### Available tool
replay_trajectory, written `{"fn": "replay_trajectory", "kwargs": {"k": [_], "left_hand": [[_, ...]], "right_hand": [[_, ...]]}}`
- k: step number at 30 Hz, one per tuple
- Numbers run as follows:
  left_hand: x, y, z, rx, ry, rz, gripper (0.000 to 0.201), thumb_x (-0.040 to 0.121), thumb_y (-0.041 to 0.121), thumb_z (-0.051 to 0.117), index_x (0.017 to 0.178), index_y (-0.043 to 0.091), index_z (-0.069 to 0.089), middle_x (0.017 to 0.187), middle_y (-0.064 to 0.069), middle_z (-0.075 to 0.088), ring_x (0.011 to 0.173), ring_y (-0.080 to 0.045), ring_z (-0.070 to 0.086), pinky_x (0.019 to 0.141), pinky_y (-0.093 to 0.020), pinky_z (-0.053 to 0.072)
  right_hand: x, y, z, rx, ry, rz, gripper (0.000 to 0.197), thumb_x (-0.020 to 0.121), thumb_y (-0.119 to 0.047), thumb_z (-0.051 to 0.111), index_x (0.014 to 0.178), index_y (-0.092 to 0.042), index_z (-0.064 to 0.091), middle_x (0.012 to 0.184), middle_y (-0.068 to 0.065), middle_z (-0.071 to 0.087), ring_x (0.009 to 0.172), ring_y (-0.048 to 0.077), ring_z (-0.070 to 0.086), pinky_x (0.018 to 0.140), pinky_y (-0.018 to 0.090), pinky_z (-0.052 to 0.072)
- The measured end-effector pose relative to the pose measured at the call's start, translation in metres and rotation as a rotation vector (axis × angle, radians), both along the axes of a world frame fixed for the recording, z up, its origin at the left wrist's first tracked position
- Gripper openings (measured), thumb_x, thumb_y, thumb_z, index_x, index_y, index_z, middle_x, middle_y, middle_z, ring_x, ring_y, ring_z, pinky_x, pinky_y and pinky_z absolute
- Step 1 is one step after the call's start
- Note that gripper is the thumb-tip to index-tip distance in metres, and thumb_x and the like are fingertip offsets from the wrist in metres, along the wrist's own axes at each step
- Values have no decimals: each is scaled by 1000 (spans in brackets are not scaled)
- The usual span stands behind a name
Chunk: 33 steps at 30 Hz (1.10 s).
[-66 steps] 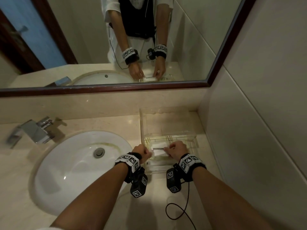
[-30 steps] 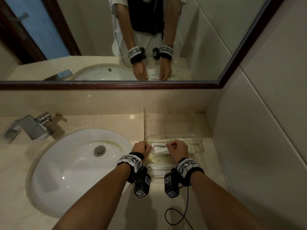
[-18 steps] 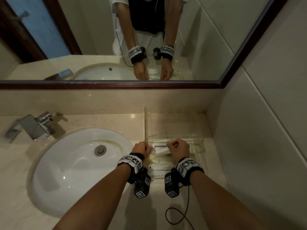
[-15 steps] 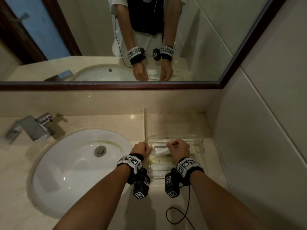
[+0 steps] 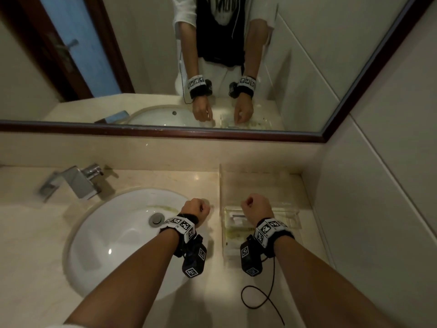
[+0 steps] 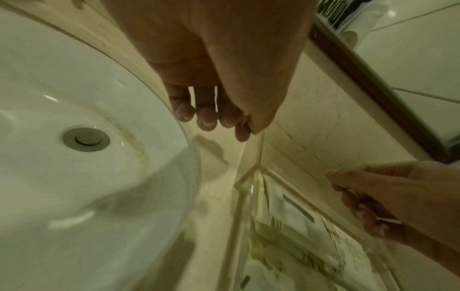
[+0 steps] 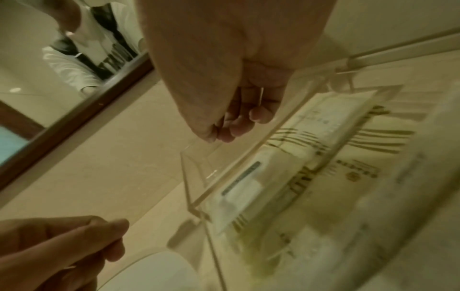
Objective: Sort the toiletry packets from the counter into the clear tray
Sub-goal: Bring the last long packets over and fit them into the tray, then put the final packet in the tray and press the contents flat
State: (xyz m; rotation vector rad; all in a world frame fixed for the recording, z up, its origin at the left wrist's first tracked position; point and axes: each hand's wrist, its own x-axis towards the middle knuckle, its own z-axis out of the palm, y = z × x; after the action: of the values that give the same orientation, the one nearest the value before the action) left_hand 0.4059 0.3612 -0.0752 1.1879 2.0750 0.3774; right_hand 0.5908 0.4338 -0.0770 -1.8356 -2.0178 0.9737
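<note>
The clear tray (image 5: 294,211) stands on the counter to the right of the sink, against the side wall. Several white toiletry packets (image 5: 236,222) with dark print lie flat in its near section; the wrist views show them too (image 6: 293,212) (image 7: 248,187). My left hand (image 5: 197,208) hovers over the counter strip between sink and tray, fingers hanging loosely curled (image 6: 214,118), holding nothing. My right hand (image 5: 254,207) hovers just above the packets with its fingers curled into the palm (image 7: 236,122), empty.
A white oval sink (image 5: 118,233) with a chrome faucet (image 5: 73,181) fills the left of the beige counter. A dark-framed mirror (image 5: 165,132) runs along the back. The tiled side wall (image 5: 366,209) is close on the right. A black cable (image 5: 260,299) loops near the front edge.
Both hands held a white packet over the tray; now it lies in the tray and both hands have let go, lifted and moved apart, the left one out over the counter.
</note>
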Motion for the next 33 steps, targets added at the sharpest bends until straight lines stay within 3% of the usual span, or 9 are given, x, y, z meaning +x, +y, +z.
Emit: {"fn": "replay_trajectory", "kwargs": {"k": [4,8,12,19,26,29,33], "left_hand": [[-35,-15,20,52,9,75,28,93,27,49,76,9,61,79,-17,64,83,-32,64,64,-27,39],[-79,-35,33,55,7,171,28,90,30,53,71,10,60,77,-12,62,80,-32,64,65,-26,41],[-123,-59,46,89,38,239,36,88,27,56,55,19,44,69,-5,54,69,-25,52,63,-25,36],[-195,-105,60,116,56,289,37,89,24,53,55,20,41,56,2,44,67,-22,48,61,-26,35],[-266,-164,63,97,80,403,23,89,24,51,68,13,52,74,-9,55,70,-24,52,63,-27,38],[-297,-190,58,79,83,463,32,88,23,53,58,15,45,73,-9,54,68,-25,49,62,-26,37],[-337,-223,55,51,116,518,36,88,27,55,54,18,44,74,-9,57,71,-26,52,66,-29,43]], "right_hand": [[-43,-2,21,40,-13,124,26,88,-29,55,74,-8,65,75,9,68,69,26,63,65,35,54],[-92,-12,43,51,-41,295,22,89,-27,58,71,-15,53,75,5,59,70,22,54,64,29,43],[-141,-24,59,90,-50,369,28,87,-28,60,62,-22,49,77,4,60,73,22,55,68,31,46],[-221,-58,77,95,-89,466,19,85,-32,58,69,-22,55,84,6,65,77,25,61,69,33,52],[-306,-104,85,112,-82,590,25,84,-30,58,62,-23,50,81,7,66,78,26,62,72,36,54],[-343,-125,85,113,-86,654,28,83,-27,56,57,-21,46,80,10,66,75,28,62,70,37,55],[-391,-150,83,103,-109,734,29,85,-23,56,60,-10,55,75,18,65,69,30,60,64,37,52]]}}
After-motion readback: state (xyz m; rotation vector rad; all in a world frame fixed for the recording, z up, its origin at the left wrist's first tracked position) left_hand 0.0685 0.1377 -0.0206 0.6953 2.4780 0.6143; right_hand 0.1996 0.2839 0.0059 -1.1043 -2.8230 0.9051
